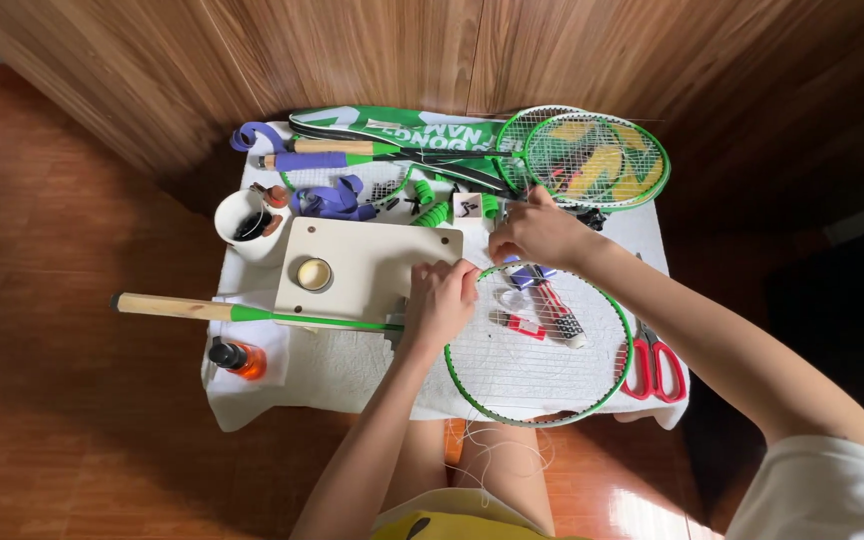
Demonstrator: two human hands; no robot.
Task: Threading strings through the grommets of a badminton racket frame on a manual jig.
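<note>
both hands work at the top rim of a green racket [542,345] lying flat toward the desk's [352,375] front right corner, its wooden handle reaching past the left edge. the left hand [439,300] has its grip closed on the rim where head meets shaft; the right hand [537,232] pinches a thin string just above the rim. red scissors [655,362] lie at the right edge, a white cup [244,225] near the back left corner, an orange bottle [237,357] at the front left.

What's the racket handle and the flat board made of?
The racket handle looks like bare, unpainted wood: pale tan with a matte finish. The board seems to be light wood or plywood too, smooth and cream-coloured, though its grain is too faint to be sure.
</note>
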